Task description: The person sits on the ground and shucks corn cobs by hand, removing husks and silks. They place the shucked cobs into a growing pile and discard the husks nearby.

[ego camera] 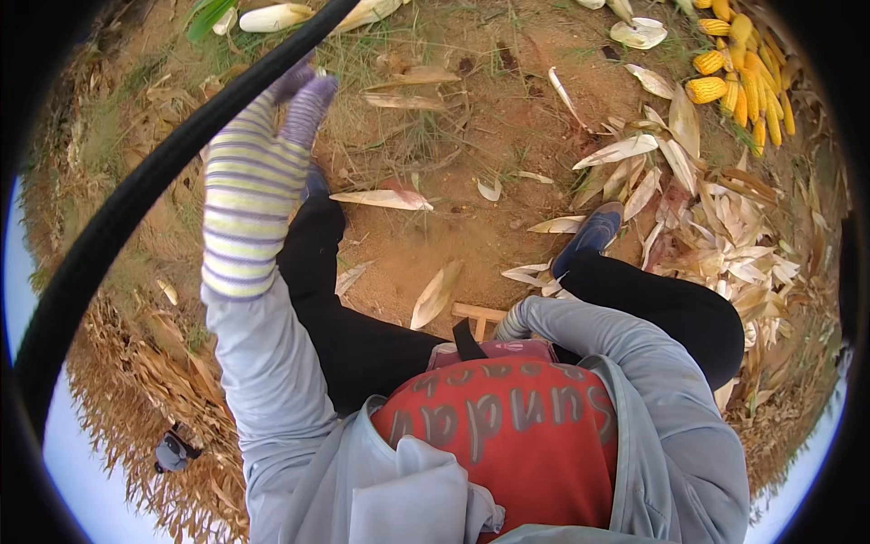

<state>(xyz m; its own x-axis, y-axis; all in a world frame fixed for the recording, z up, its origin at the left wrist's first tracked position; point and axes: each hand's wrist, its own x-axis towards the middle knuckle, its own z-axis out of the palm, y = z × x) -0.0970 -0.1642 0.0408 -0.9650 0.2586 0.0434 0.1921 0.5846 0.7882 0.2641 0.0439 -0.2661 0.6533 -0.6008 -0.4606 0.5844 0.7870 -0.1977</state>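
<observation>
My left hand [262, 177], in a striped knit glove, reaches forward over the ground. Its finger and thumb stand apart with no object visible between them; a black strap or cable [146, 166] crosses in front and covers part of the fingers. Beyond them lie pale, husk-covered corn ears [275, 18]. My right hand [513, 324], gloved too, is drawn back near my waist, mostly hidden by its sleeve, close to a small wooden frame [480, 314]; whether it holds anything does not show. A heap of husked yellow corn ears [754, 85] lies at the far right.
Loose husks [741, 251] are piled beside my right leg, with single husks [435, 294] scattered on the soil between my feet. Dry corn stalks [156, 387] stand at the left. A person [175, 450] is far off among them. Grass grows ahead.
</observation>
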